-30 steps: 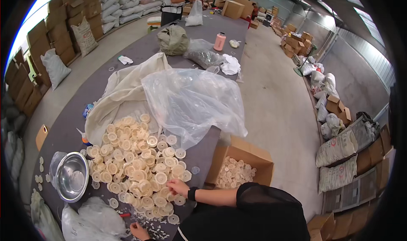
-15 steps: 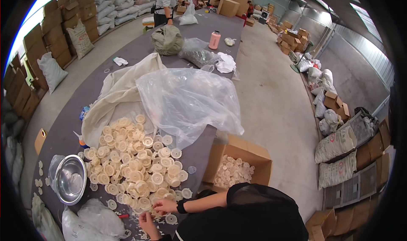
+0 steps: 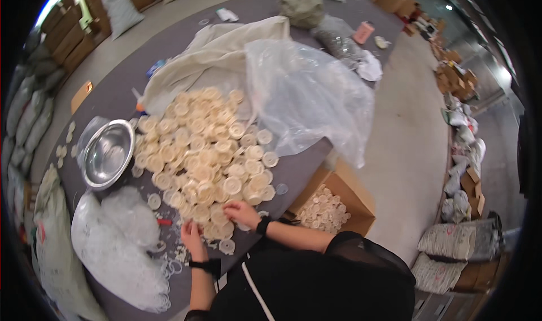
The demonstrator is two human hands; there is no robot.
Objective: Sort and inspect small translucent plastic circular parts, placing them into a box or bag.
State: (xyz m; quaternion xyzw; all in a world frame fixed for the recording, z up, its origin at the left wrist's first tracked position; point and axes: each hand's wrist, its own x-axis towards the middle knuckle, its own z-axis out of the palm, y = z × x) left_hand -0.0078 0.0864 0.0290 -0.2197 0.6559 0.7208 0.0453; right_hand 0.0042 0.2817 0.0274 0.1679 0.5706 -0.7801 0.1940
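Both hands have dropped to the near edge of the pile of pale discs [image 3: 209,157], lower centre: right hand [image 3: 241,212] and left hand [image 3: 192,236] curled on discs, grip unclear

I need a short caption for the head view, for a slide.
Both hands, left hand and right hand, rest on cream discs beside a steel bowl.

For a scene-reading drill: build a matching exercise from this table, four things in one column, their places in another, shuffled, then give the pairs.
Things:
1. metal bowl
2. cardboard box
3. clear plastic bag
4. right hand

Places:
A. off the table's right edge, holding pale discs
B. on the near edge of the pile of discs
C. left of the pile
D. spread behind the pile, draped over the table edge

Pairs: 1-C, 2-A, 3-D, 4-B
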